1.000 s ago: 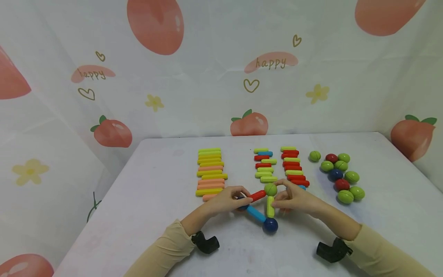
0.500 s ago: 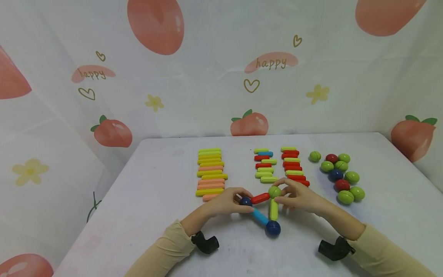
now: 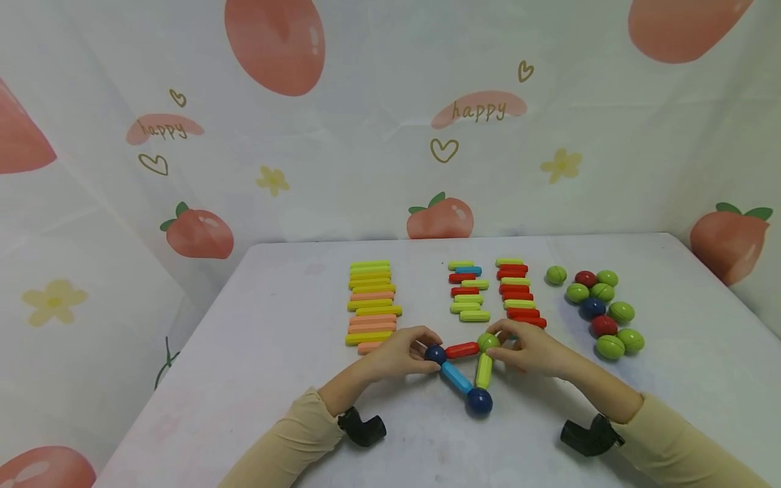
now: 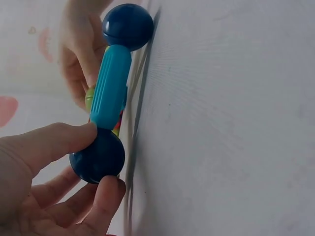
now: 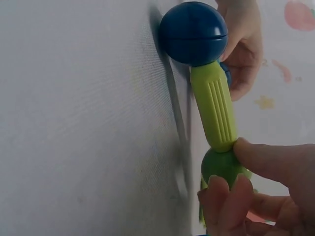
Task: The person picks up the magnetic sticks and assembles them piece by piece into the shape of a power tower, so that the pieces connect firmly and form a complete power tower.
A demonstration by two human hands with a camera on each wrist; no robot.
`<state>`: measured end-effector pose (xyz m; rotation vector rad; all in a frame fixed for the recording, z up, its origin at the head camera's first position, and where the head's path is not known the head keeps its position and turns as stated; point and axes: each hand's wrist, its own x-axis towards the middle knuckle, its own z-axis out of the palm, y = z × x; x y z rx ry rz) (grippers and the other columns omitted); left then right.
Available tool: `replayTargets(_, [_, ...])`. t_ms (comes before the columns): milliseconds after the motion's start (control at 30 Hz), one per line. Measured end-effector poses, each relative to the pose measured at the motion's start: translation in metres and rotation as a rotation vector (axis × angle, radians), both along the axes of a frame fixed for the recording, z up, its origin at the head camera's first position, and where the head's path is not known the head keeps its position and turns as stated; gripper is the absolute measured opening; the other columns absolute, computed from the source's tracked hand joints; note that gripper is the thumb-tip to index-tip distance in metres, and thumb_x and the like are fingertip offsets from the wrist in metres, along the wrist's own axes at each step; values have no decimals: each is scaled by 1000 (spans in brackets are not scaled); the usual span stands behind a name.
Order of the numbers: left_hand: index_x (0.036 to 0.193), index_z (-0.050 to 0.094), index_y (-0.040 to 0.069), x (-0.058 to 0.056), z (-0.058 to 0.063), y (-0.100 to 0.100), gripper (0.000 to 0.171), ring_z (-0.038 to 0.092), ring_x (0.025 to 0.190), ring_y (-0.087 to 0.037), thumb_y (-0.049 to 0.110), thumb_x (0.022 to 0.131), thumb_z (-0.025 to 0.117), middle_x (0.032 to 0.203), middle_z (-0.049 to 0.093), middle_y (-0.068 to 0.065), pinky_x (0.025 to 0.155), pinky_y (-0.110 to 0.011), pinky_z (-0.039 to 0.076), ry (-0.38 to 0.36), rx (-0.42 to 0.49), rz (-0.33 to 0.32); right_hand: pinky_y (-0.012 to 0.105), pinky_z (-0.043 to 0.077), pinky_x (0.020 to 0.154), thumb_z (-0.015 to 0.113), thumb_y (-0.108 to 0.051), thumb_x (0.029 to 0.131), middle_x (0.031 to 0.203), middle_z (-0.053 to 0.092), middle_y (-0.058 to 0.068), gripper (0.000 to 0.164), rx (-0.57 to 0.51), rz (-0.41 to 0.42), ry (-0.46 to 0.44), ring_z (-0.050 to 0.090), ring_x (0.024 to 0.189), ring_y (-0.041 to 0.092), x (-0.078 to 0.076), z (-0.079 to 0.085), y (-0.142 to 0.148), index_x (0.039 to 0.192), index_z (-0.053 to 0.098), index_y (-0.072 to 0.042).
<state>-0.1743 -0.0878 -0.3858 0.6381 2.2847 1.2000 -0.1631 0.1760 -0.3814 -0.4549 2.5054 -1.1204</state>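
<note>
At the lower centre of the head view, the red rod [image 3: 462, 350], the light-blue rod [image 3: 456, 377] and the lime rod [image 3: 484, 371] meet three balls in a triangular outline over the white table [image 3: 274, 386]. From my remote post I see the left hand [image 3: 407, 352] holding the gripped navy ball [image 3: 436, 354] between thumb and curled fingers, and the right hand [image 3: 532, 349] pinching the green ball [image 3: 487, 342]; neither grip stands wide. The governing relation, in my judgement, is that of the free navy ball [image 3: 478, 402] to these two grips: it lies below both, almost directly under the green ball and therefore nearer the right hand. The red rod's long axis spans from grip to grip, rising slightly rightward; the light-blue rod slopes down and right from the left-hand grip; the lime rod drops steeply from the right-hand one. I cannot tell whether the free navy ball bears on the table. As to lettering, I read "happy" twice on the patterned backdrop [image 3: 366, 163], once at the upper left on a peach-coloured patch [image 3: 163, 129] and once right of upper centre on a similar patch [image 3: 478, 108]. I can make out no brand on rods or balls.
</note>
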Motion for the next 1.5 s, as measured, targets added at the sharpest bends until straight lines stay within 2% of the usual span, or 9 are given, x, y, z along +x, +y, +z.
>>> replayTargets(200, [115,58,7,1,0,1,33,57,91,-13,14,85,68,116,61,-11,83,-24,54,36,-37,11,20,46,46,68,-26,84,92,60,7,39,37,16,13,49,52,12,2,3,-1,113,56,-2])
replayTargets(367, [114,58,5,0,-1,1,32,58,93,-16,14,85,68,116,62,-12,85,-27,54,49,-35,10,22,48,48,69,-29,83,92,60,5,39,77,22,20,50,56,12,-2,6,0,112,58,-4])
replayTargets(500, [115,59,6,0,0,1,33,58,94,-16,15,84,69,116,62,-11,85,-27,54,51,-40,23,21,48,56,69,-26,84,90,63,5,34,122,18,135,52,68,12,-13,10,4,110,61,-5])
replayTargets(633, [115,60,8,0,0,1,33,58,95,-15,16,84,69,115,63,-9,84,-26,54,54,-48,32,20,45,60,68,-16,83,86,66,7,25,155,-7,282,51,70,13,-29,14,6,105,64,-3])
replayTargets(733, [115,60,9,0,1,1,33,58,95,-15,16,84,69,115,63,-8,85,-27,54,42,-45,40,21,44,62,69,-12,82,85,66,8,23,182,-23,320,51,70,14,-39,13,5,102,66,-2])
replayTargets(900, [114,61,9,0,1,0,33,59,96,-16,14,83,70,114,63,-8,85,-29,55,19,-35,57,24,47,67,71,-13,81,86,65,7,25,220,-14,302,53,75,15,-51,7,2,102,67,-2])
replayTargets(1200, [113,62,5,-3,-2,-2,33,63,99,-20,15,83,71,112,64,-11,86,-28,54,54,-39,38,24,44,64,74,-20,79,78,61,4,28,283,-29,250,51,72,15,-60,1,-3,101,69,-3])
replayTargets(1333, [112,63,3,-4,-2,-2,33,64,99,-21,14,82,71,111,65,-12,86,-29,54,65,-30,34,26,47,67,72,-18,81,81,64,4,23,249,1,275,53,74,14,-60,2,0,98,68,-3])
replayTargets(1500, [112,64,3,-5,-3,-2,33,65,98,-20,15,82,72,109,66,-12,85,-27,55,63,-31,41,24,51,66,69,-17,83,92,68,11,22,154,39,327,56,72,13,-54,13,0,99,65,-2])
